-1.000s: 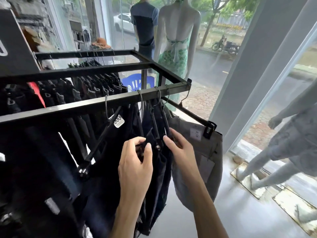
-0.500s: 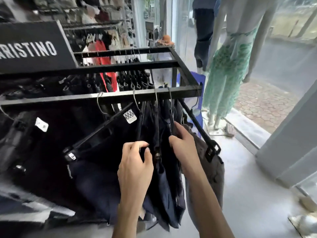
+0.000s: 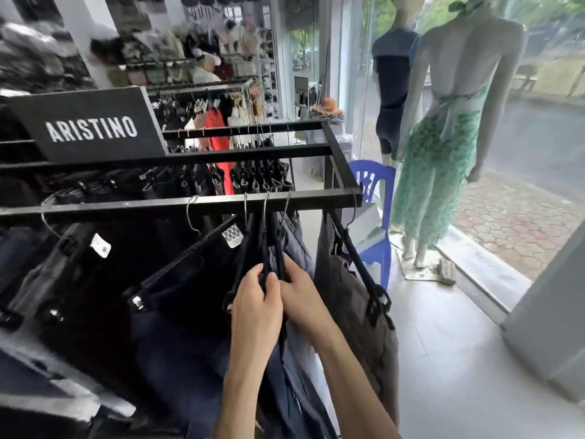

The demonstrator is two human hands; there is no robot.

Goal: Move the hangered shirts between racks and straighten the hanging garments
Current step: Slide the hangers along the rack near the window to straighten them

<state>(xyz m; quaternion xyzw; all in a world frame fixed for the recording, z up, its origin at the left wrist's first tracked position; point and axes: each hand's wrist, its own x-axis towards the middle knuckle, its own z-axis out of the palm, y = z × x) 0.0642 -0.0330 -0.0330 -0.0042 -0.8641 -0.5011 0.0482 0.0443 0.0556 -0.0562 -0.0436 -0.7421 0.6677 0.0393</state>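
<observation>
Head view: your left hand (image 3: 257, 304) and right hand (image 3: 303, 296) each pinch a dark hanger (image 3: 265, 248) in curled fingers, bunching the navy garments (image 3: 190, 337) under the front rail (image 3: 177, 205) to close gaps. Five hooks show on this rail; two mannequins (image 3: 449, 128) stand by the window.

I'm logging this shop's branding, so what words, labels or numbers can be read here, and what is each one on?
"ARISTINO": white capitals on the black sign board standing on top of the clothes rack.
White tag on a dark garment's hanger: printed pattern, too small to read.
White tag on a black garment further left: blurred, unreadable.
Nothing else legible.
</observation>
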